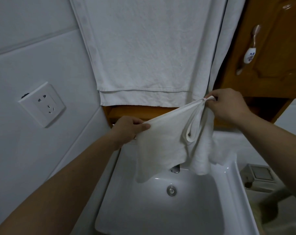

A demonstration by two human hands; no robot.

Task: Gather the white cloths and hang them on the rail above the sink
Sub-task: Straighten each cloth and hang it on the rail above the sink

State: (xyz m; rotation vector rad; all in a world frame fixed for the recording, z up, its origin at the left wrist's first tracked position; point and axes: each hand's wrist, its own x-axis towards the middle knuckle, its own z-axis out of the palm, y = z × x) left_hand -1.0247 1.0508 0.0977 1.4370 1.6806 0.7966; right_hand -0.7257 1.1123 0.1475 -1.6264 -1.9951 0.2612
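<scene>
Cloth (160, 146): plain white, no print that I can see. Towel (143, 48) behind it: white too, unpatterned. Sink (228, 184): glossy white. Drain (171, 190): silver. Tap (175, 169): chrome. Wall (33, 48): pale grey-white tiles, plain. Socket (42, 104): white with dark slots. Cabinet (276, 78): warm brown wood. I note its handle (249, 55) is coppery metal with a white ceramic piece carrying a small blue pattern. Shelf (143, 110): orange-brown wood.
</scene>
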